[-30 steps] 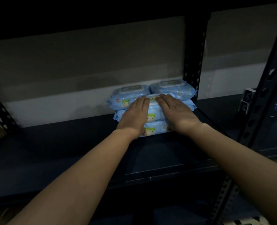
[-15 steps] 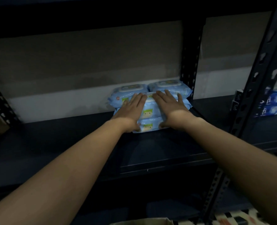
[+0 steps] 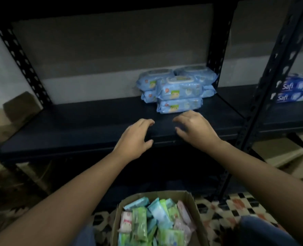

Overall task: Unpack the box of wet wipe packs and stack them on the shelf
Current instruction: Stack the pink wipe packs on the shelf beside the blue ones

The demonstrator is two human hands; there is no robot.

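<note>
In the head view both hands hover over the front part of the dark shelf (image 3: 94,125), holding nothing: the left hand (image 3: 135,137) has its fingers loosely curled above the board, and the right hand (image 3: 194,127) is likewise relaxed and empty, its fingertips just short of the nearest stack. The blue wet wipe packs (image 3: 180,91) stand on the shelf toward its right end, near the black upright post (image 3: 216,50): a front stack of two, and behind it two more stacks, each seemingly two high, though the rear ones are partly hidden. Below, between the forearms, the open cardboard box (image 3: 191,201) sits on the patterned floor, crowded with smaller packs (image 3: 152,219) in green, pale blue and pink, standing on edge. On the neighbouring shelf to the right lie boxes marked Safi (image 3: 294,89). The step in hand looks to be the reach down for the next load; it would go best to draw the packs out of the box by their flat sides, a few of one colour together, and to set them squarely beside the blue stacks, lids up and edges flush, since soft packs slide if laid crooked
</note>
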